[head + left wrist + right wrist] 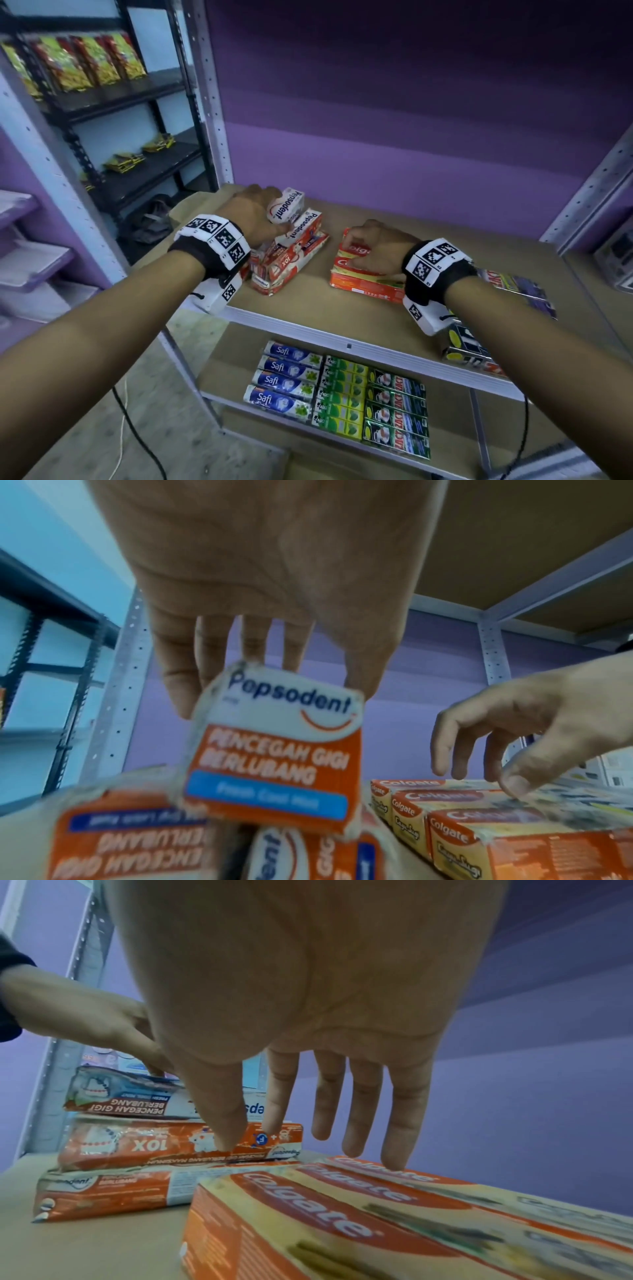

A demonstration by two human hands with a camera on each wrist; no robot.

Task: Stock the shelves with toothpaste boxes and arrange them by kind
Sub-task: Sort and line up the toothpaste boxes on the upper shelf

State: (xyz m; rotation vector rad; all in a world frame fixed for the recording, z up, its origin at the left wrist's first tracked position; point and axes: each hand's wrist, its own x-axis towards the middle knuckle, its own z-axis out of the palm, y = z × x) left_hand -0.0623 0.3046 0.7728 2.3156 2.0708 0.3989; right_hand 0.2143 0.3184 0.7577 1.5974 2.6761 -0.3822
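arms bare | left wristband (219,245) black, white tag blocks | right wristband (436,265) same

Upper shelf board (301,308): Pepsodent stack (291,260) left, Colgate boxes (363,281) centre, dark boxes (520,287) right. Lower shelf (219,373): Safi row (284,380), green-yellow row (340,397), dark-green row (397,411).

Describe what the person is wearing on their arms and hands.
Both forearms are bare, with no sleeves or gloves. Each wrist carries a black band topped with white blocks printed with black square code markings; the right wrist has the same set. A white box hangs under each wrist. No rings show.
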